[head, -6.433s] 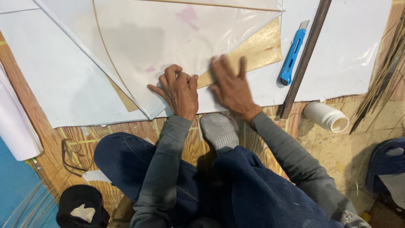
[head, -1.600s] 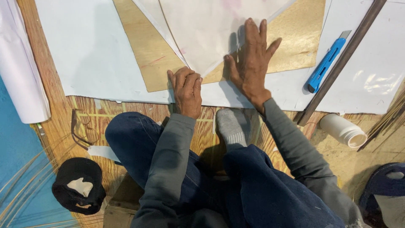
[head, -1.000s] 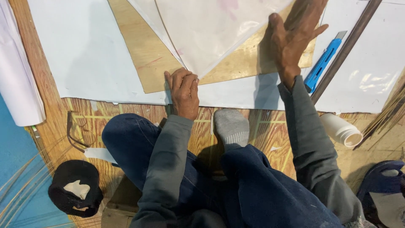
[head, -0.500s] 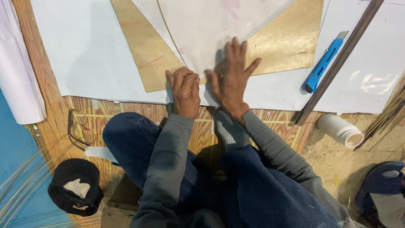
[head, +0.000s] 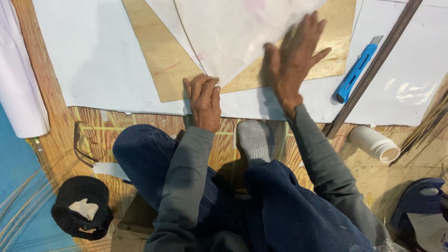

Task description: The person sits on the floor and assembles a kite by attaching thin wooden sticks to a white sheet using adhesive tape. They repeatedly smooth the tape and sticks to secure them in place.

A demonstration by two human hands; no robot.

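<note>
A thin translucent white sheet [head: 233,32] lies over a tan cardboard-like board [head: 158,60], which rests on larger white paper [head: 98,56] spread on a wooden floor. My left hand [head: 204,100] presses fingers down at the sheet's near pointed corner. My right hand [head: 294,58] lies flat with fingers spread on the sheet's right edge and the board. Neither hand grips anything.
A blue utility knife [head: 355,71] lies right of my right hand beside a long dark strip [head: 373,65]. A white plastic bottle [head: 374,143] lies on the floor at right. A paper roll [head: 21,93] and a black cap [head: 81,212] are at left. My legs fill the foreground.
My right hand has slid from beside the left hand out to the right and up along the sheet's edge. The left hand stays pressed at the corner.
</note>
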